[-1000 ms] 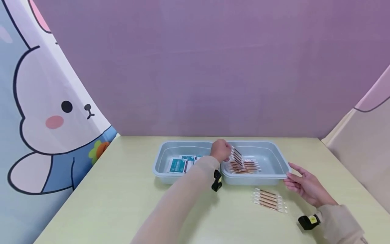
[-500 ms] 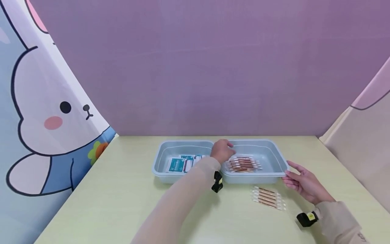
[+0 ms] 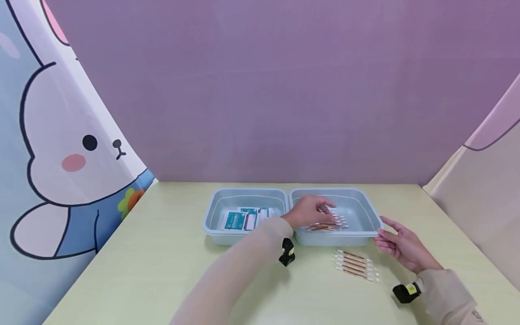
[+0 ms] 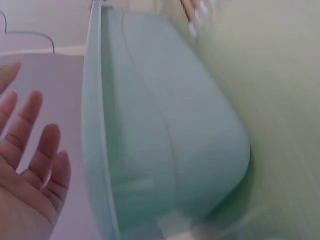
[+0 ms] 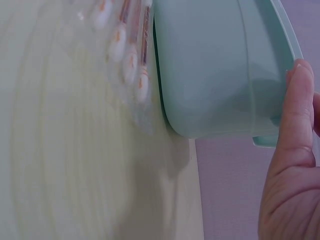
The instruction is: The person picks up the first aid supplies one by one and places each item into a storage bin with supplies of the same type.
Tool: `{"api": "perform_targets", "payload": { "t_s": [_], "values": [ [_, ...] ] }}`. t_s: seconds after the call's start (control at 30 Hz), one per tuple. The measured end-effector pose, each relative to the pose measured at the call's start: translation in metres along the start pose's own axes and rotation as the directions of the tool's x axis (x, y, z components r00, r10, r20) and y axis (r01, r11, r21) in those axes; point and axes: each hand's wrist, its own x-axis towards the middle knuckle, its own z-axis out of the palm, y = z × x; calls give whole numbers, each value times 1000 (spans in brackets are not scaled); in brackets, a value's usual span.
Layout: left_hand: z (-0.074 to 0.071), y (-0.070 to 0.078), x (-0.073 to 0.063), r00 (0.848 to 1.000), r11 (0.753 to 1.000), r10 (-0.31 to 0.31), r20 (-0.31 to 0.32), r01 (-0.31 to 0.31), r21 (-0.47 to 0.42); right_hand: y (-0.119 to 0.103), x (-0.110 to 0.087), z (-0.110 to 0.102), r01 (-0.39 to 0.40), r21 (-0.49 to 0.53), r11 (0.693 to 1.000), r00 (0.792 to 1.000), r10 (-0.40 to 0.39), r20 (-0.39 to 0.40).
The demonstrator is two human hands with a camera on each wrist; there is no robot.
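Observation:
Over the light blue right tray [image 3: 331, 240], my left hand [image 3: 310, 211] reaches in with loosely bent fingers above several packs of cotton swabs [image 3: 321, 227]. Its fingertips partly cover these packs, and I cannot tell whether they touch. The left wrist view has this left hand [image 4: 30, 170] with spread fingers beyond the tray's rim [image 4: 95, 125]. At the tray's right front corner my right hand [image 3: 406, 247] pinches the rim, the thumb [image 5: 299, 110] lying along it in the right wrist view. One more cotton swab pack [image 3: 355, 265] lies flat on the table before the tray.
Beside it on the left, a matching tray [image 3: 209, 225] holds several teal and white packets [image 3: 235, 220]. Both trays stand on a pale yellow table [image 3: 162, 253]. A purple backdrop [image 3: 284, 99] rises behind the table.
A swab pack that my left hand held up a second ago was let go onto the pile. The hand has since moved right and lower over it. My right hand keeps its hold.

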Motion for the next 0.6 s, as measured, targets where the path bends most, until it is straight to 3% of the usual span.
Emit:
{"api": "perform_targets", "payload": {
  "t_s": [0.1, 0.27, 0.37, 0.43, 0.5, 0.57, 0.6],
  "values": [
    [6, 5, -2, 999, 997, 27, 43, -24, -72, 0, 1, 0, -4, -5, 1000, 1000, 4, 4],
    [16, 11, -10, 997, 989, 53, 63, -43, -143, 0, 0, 0, -16, -17, 1000, 1000, 16, -5],
    [22, 13, -14, 993, 990, 85, 80, -75, -120, -1, 0, 1, -23, -28, 999, 1000, 22, -20],
    [26, 14, -16, 988, 991, 115, 103, -107, -77, -1, 0, 1, -26, -30, 999, 999, 26, -29],
    [30, 15, -18, 979, 986, 161, 129, -165, 24, -1, 0, 1, -30, -29, 999, 999, 29, -38],
    [32, 16, -21, 957, 951, 237, 166, -264, 160, -1, 0, 1, -32, -31, 999, 998, 31, -48],
    [34, 16, -22, 942, 921, 279, 186, -317, 227, -1, 0, 1, -33, -34, 999, 998, 31, -52]
  ]
}}
